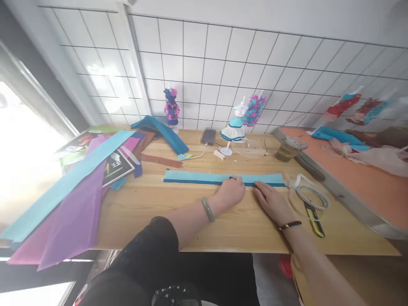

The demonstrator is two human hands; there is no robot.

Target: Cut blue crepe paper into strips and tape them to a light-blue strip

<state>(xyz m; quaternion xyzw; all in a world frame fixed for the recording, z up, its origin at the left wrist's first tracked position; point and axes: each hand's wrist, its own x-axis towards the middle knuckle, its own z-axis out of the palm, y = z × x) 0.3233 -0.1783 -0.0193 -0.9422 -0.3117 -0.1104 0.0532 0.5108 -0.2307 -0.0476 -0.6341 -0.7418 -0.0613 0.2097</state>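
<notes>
A long light-blue strip [194, 176] with a dark-blue band along its near edge lies flat across the wooden table. My left hand [232, 191] rests on the strip right of its middle, fingers curled at the near edge; what they hold, if anything, is hidden. Just to the right, my right hand [270, 200] lies with its fingers stretched out and fingertips touching the dark-blue edge. Beyond the strip's right end are a roll of clear tape or ribbon [318, 198] and a black and yellow cutter [316, 221].
Coloured fabric sheets [79, 191] and magazines [119, 168] are piled at the left. Small dressed figures, one in a white and turquoise dress [234, 129], stand by the tiled wall. A jar [289, 149] sits at the back right, beside an orange-topped surface [357, 182].
</notes>
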